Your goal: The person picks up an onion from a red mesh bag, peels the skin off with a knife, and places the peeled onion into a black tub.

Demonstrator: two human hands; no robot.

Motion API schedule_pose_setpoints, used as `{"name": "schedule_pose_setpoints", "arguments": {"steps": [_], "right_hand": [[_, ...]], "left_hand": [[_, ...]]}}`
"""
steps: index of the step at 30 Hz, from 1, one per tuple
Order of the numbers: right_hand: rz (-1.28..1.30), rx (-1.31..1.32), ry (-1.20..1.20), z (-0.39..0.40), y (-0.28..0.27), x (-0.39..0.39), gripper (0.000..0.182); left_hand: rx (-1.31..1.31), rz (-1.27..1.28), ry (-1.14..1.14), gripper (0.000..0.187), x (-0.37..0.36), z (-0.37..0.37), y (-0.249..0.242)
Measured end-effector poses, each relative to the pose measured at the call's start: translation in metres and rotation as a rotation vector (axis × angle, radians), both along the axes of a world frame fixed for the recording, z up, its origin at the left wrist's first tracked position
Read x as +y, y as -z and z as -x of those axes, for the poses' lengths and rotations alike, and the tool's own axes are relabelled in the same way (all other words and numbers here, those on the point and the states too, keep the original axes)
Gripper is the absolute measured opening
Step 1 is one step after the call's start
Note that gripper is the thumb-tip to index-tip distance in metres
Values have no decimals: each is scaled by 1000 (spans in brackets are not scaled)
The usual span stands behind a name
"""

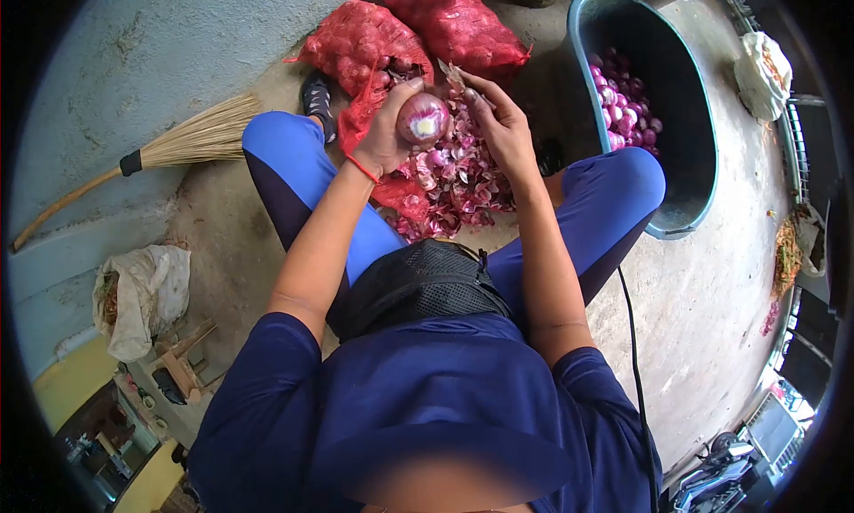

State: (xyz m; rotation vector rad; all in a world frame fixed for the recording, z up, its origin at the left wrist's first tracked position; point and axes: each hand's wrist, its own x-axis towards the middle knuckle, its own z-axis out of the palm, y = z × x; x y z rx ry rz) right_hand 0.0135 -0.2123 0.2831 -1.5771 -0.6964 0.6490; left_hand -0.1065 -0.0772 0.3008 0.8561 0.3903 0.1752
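My left hand (389,132) is wrapped around a red onion (422,120), whose pale cut end faces up toward me. To its right, my right hand (505,126) pinches a dry, papery piece of onion skin (452,75) between thumb and fingers, apart from the onion. Below both hands, a heap of onion skins (458,179) covers the floor between my legs. An opened red mesh sack (363,43) of onions lies just beyond my left hand, its loose netting trailing down beside the heap.
A second red mesh sack (458,24) of onions lies behind. On the right stands a large tub (689,157) with several peeled onions (623,108) inside. A broom (191,135) leans at the left wall, above a white sack (147,295). A black cable (633,335) runs by my right side.
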Motion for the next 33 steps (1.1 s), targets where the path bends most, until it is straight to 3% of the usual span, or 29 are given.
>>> {"name": "schedule_pose_setpoints", "arguments": {"steps": [5,7,10,13,17,20,25,33], "right_hand": [[332,-193,1,-8,21,-8,50],[473,-212,-24,-7,25,-8,56],[360,-148,26,6,6,-8,51],[21,-90,-73,3,12,-5,45],[203,15,-40,11,1,-4,42],[306,-55,41,9,9,-2,44],[216,-163,-83,28,-16,-1,45],[275,-234,-133,35,-27,2,43]], "left_hand": [[-61,134,-38,54,7,1,2],[-28,281,-36,51,14,-2,9],[3,356,-137,45,15,-6,16],[53,351,-252,41,14,-9,26],[101,433,-316,40,10,-10,28],[84,419,-347,44,15,-15,35],[82,180,-410,51,10,-16,32],[121,139,-484,52,5,-22,34]]}}
